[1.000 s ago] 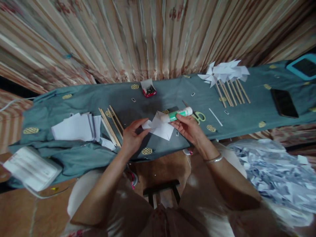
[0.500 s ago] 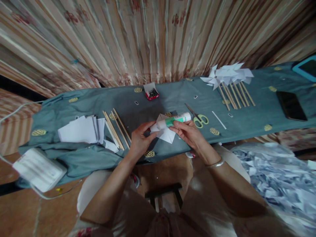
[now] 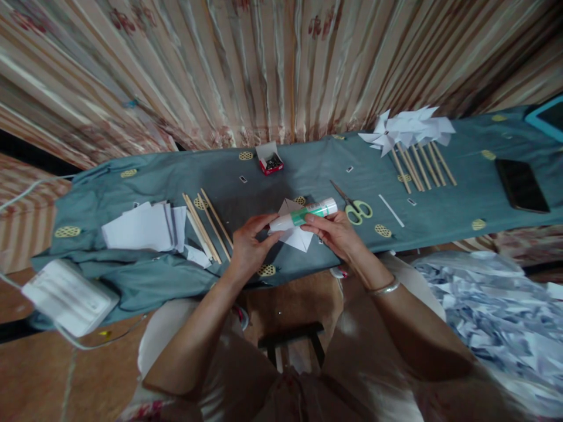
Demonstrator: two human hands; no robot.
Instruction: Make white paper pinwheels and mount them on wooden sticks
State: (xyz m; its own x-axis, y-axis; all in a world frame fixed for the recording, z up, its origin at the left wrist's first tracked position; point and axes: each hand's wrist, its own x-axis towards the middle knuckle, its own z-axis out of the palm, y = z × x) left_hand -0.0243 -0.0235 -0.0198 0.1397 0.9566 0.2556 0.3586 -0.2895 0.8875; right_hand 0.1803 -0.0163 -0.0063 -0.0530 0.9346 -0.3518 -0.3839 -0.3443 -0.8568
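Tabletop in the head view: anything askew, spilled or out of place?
The white box at the near left corner sits askew and seems to jut past the edge of the cloth, which is bunched up beside it. No spill shows around the open red box, and nothing looks odd about the glue stick.

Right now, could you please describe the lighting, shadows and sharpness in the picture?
Head view, throughout: dim light; shadow on the cloth by the left hand; glint on the bracelet; curtain folds fanning outward; glue stick print too soft to read.
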